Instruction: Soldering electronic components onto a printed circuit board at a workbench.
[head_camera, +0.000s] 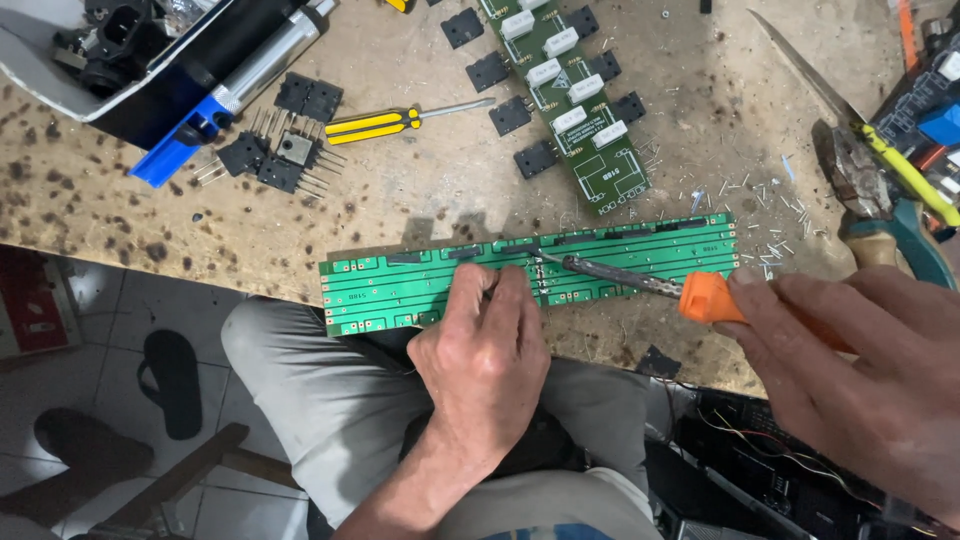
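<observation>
Both hands worked low: left hand (483, 345) pinned the green board (400, 285), grip pressed together; right hand (850, 360), at three o'clock, clamped the soldering iron (640, 282). Steady tip contact seemed wise.

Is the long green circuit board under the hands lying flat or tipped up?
Lying flat: the long green circuit board rests face-up on the speckled wooden workbench, left hand pressing it down.
</observation>
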